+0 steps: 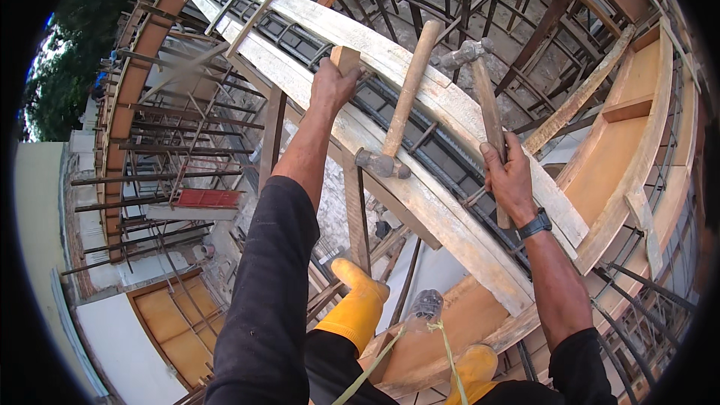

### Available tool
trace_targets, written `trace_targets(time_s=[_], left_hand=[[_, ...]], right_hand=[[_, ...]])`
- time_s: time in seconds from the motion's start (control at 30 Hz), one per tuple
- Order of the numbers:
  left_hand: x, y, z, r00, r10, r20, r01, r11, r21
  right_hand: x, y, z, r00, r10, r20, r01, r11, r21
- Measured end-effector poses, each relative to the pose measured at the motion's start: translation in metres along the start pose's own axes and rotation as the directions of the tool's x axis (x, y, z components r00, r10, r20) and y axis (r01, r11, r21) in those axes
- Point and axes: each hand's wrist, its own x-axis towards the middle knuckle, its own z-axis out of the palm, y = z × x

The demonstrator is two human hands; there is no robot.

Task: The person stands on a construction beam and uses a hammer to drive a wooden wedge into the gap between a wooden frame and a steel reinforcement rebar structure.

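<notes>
My left hand (334, 86) is closed around a short wooden block (345, 59) at the near board of a long beam form. In my right hand (510, 180) is a hammer (489, 109), gripped by its wooden handle, its metal head up and away from me over the far board. A second hammer (409, 90) lies across the form between my hands, with its head on the near board and its handle reaching over the far one. Between the pale, cement-stained boards (442, 214) runs a cage of steel bars (386, 109).
My feet, in yellow boots (352, 296), are on the framework below. A curved plywood form (622, 150) stands at the right, and protruding steel bars (649, 315) lie at lower right. Props and poles (187, 146) fill the left. The ground shows far beneath.
</notes>
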Motion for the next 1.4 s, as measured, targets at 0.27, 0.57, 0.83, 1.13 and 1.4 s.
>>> trace_targets(time_s=[0.27, 0.57, 0.83, 1.13, 1.4], left_hand=[[0.032, -0.038, 0.000, 0.988, -0.147, 0.041, 0.151, 0.983, -0.102], [0.044, -0.038, -0.005, 0.992, -0.022, 0.124, 0.030, 0.998, -0.058], [0.039, -0.025, -0.012, 0.991, -0.118, 0.056, 0.124, 0.987, -0.102], [0.036, -0.008, -0.005, 0.989, -0.144, 0.039, 0.134, 0.973, 0.190], [0.044, -0.009, 0.003, 0.991, -0.086, 0.100, 0.054, 0.957, 0.285]], right_hand=[[0.003, 0.003, 0.002, 0.996, -0.038, 0.083, 0.035, 0.999, 0.039], [0.006, 0.000, 0.000, 0.993, -0.003, 0.115, -0.010, 0.993, 0.117], [0.008, -0.003, -0.001, 0.994, -0.002, 0.112, -0.013, 0.991, 0.134], [0.006, 0.000, -0.002, 0.993, -0.032, 0.116, 0.017, 0.991, 0.130], [0.007, 0.004, -0.003, 0.996, -0.002, 0.094, -0.011, 0.991, 0.135]])
